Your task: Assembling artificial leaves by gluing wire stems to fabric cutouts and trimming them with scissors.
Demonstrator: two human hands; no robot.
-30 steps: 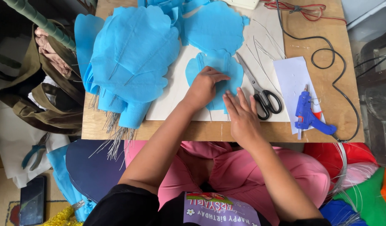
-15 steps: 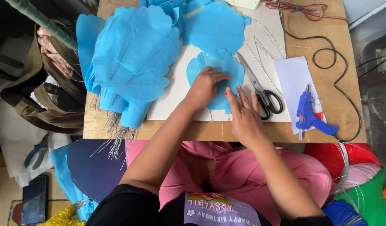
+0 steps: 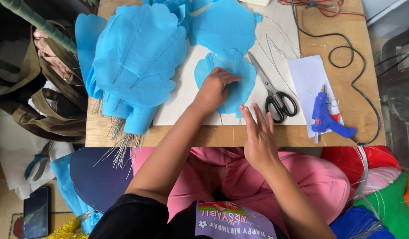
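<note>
left hand [image 3: 215, 88] presses flat on the blue petal [image 3: 225, 82], its stem end toward the person; right hand [image 3: 257, 132] fingers spread.

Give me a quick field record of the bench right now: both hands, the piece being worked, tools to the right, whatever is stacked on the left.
left hand: pressed flat on the blue paper petal
right hand: open, fingers spread, at the table's near edge by the petal's lower end; contact unclear
petal: lies on a pale sheet on the wooden table
scissors: closed, just right of the petal
glue gun: blue, on a white paper, black cord attached
left of table: pile of finished blue petals, wire stems overhanging the edge
</note>
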